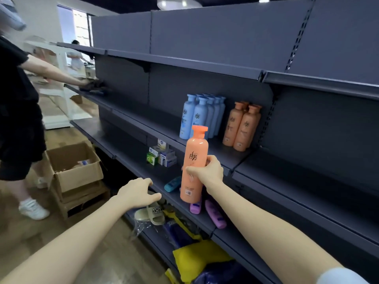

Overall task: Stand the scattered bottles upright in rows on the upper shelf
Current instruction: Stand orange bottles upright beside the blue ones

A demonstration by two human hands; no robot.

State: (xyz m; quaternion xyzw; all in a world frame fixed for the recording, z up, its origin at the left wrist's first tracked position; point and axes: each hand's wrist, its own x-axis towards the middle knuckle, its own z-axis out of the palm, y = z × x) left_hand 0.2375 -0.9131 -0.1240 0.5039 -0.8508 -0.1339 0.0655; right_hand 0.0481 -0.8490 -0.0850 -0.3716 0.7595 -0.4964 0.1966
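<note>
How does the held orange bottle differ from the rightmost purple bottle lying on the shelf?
The orange bottle is upright, gripped by the right hand; the purple bottle lies on its side, untouched. The orange bottle looks larger than the purple bottle. Both are plastic bottles.

A shop: gondola shelving, stocked bottles.

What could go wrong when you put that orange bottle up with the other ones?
Only the right hand grips the orange bottle, round its middle, and the left hand holds nothing. It might slip and drop onto the purple bottles lying below. The standing orange bottles are packed close together, so a bump while setting this one down could knock them over.
</note>
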